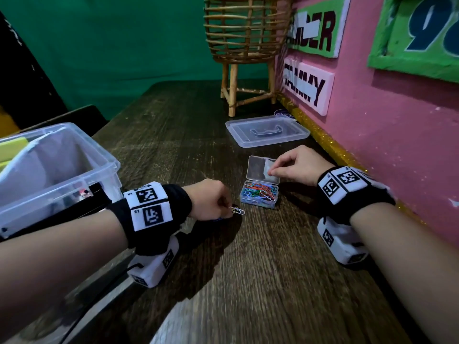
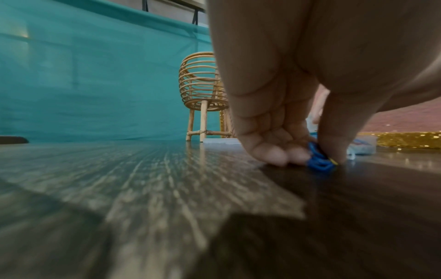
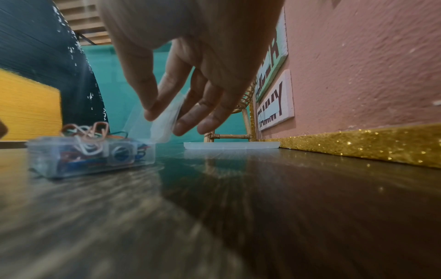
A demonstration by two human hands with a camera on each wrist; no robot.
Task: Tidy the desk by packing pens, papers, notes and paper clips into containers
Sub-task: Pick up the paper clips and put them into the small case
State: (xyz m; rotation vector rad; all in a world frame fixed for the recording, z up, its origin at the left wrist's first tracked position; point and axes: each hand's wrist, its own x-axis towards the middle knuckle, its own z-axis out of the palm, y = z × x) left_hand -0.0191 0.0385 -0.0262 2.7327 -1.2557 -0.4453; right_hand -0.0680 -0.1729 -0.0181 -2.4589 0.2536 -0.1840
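Note:
A small clear clip box [image 1: 259,194] full of coloured paper clips stands on the dark wooden desk [image 1: 260,269], its hinged lid [image 1: 258,170] raised. My right hand [image 1: 272,172] pinches the lid's right edge between thumb and forefinger; in the right wrist view the right hand [image 3: 162,120] holds the lid [image 3: 167,130] above the clip box [image 3: 90,156]. Just left of the box, my left hand [image 1: 227,207] pinches a few paper clips [image 1: 237,210] down at the desk surface. In the left wrist view the left hand [image 2: 315,156] grips blue paper clips [image 2: 318,161].
A large clear bin [image 1: 74,180] holding white paper and yellow notes stands at the left. Its flat clear lid [image 1: 267,131] lies beyond the clip box. A rattan basket on legs [image 1: 244,45] stands at the back. A pink wall [image 1: 385,145] with a gold strip borders the right.

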